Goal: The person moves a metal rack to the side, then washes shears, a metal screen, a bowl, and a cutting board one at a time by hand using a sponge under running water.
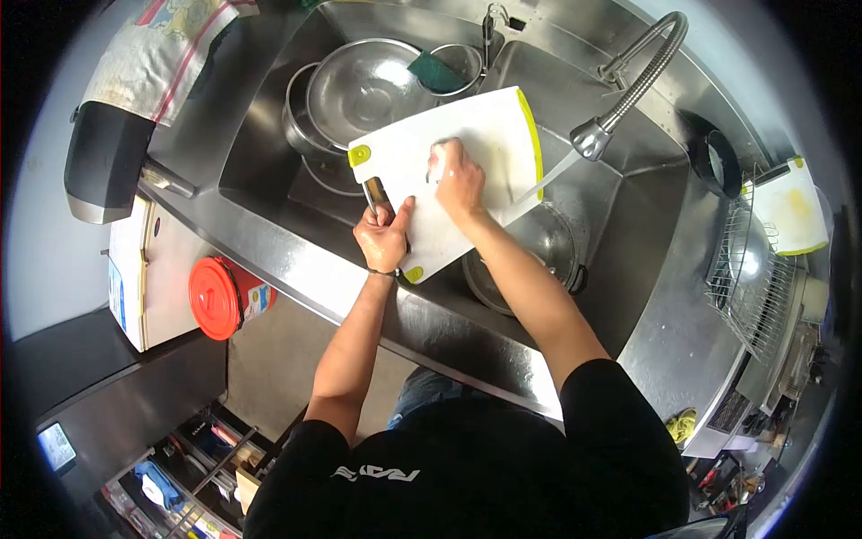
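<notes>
A white cutting board (485, 126) with lime-green edges is held tilted over the double sink. My left hand (382, 241) grips it by the handle opening on its near left side, thumb on the face. My right hand (460, 184) presses on the middle of the board with curled fingers. Something whitish, perhaps foam, shows by these fingers; what they hold, if anything, I cannot make out. Water runs from the spray faucet (593, 139) past the board's right edge. Below, partly covered by the board and my right arm, lies a round metal pan (548, 238) in the right basin.
In the left basin stand a large steel bowl (359, 76), a pot under it, and a small pot with a green scouring pad (437, 72). To the right is a wire rack (750, 269). A red lidded bucket (215, 296) stands on the floor at left.
</notes>
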`<state>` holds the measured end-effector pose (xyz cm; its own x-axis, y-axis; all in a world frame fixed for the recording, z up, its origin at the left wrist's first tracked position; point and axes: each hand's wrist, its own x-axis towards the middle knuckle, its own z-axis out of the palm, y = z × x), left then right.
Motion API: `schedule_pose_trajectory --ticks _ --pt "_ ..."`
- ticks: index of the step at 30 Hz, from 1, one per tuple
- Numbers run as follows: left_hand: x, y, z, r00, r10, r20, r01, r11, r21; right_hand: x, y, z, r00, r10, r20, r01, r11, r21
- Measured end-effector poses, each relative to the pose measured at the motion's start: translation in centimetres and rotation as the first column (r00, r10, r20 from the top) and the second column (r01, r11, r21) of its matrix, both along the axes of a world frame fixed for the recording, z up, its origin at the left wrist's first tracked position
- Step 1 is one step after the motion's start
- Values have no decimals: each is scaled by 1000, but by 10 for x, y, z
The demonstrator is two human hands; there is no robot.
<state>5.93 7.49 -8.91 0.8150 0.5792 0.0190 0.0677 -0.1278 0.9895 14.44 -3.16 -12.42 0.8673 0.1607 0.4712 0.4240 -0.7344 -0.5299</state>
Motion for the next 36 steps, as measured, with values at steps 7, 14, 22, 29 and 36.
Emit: schedule_pose_trajectory --ticks 7,14,22,29,36 --pt "-1 4 -9 1000 4 -3 -4 1000 -20 -94 -32 -44 952 287 -108 -304 931 -204" --pt "-4 1 -2 1000 -4 -23 4 1000 14 -119 -13 -33 872 458 175 -462 886 -17" --pt "-2 2 -11 1000 15 -13 -16 1000 -9 -107 -2 -32 911 405 78 -399 913 -88" --pt "1 1 -16 996 -15 89 21 997 -68 -7 -102 -72 900 -384 -207 364 923 -128" --pt "1 0 -14 994 -24 103 30 998 -58 0 -115 -101 784 -611 -106 611 791 -37"
